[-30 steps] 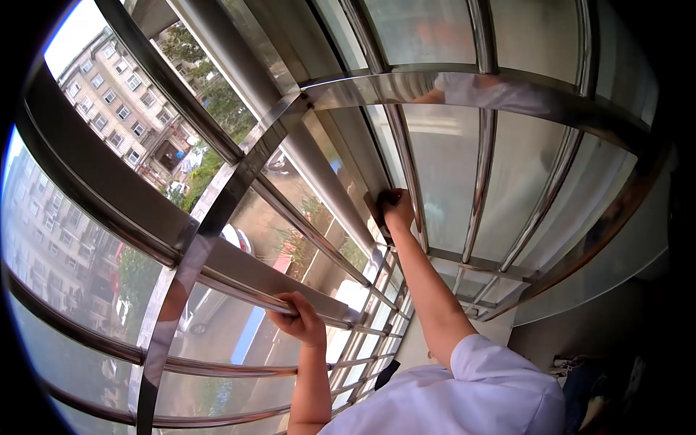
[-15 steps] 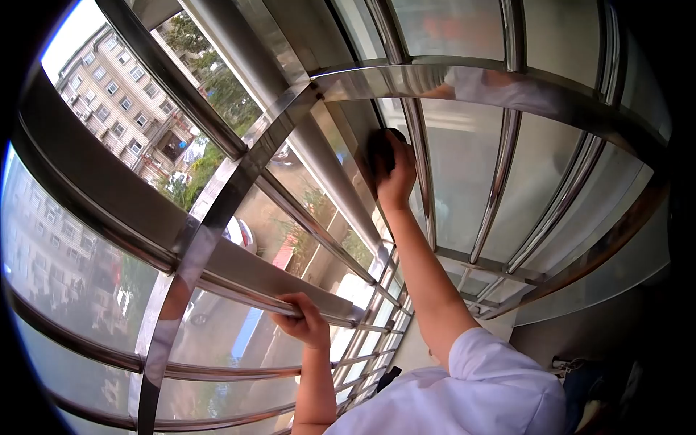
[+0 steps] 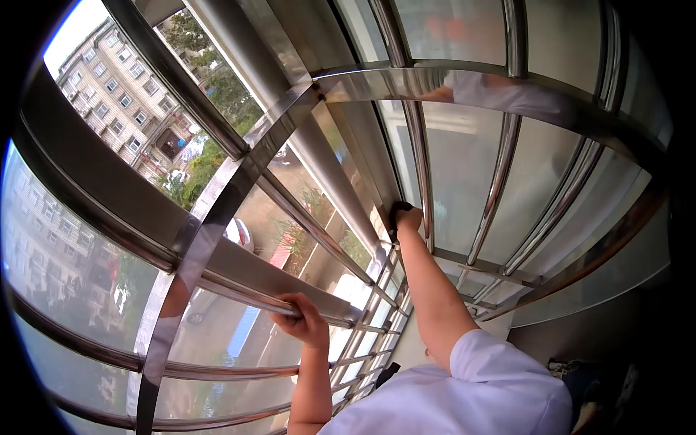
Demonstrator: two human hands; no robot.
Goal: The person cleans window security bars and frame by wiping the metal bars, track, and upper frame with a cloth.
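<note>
My left hand (image 3: 310, 323) is closed around a shiny metal bar (image 3: 235, 288) of the window grille, at lower centre. My right hand (image 3: 410, 220) reaches through the bars at the middle of the view. It is closed on a dark pad or cloth (image 3: 398, 207), whose kind I cannot make out. The pad rests against the lower part of the metal window frame (image 3: 362, 159), beside an upright bar (image 3: 419, 152). My right fingers are mostly hidden behind the pad and the hand itself.
Flat polished bands (image 3: 464, 83) cross the grille bars. Frosted glass panes (image 3: 464, 167) stand behind the right-hand bars. Outside, far below, are a white car (image 3: 238, 232) and a street; a brick building (image 3: 119, 90) rises at upper left. Dark items (image 3: 587, 380) lie at lower right.
My right hand has moved down along the window frame with the dark pad, from upper centre to near the frame's lower end. My left hand has stayed on its bar.
</note>
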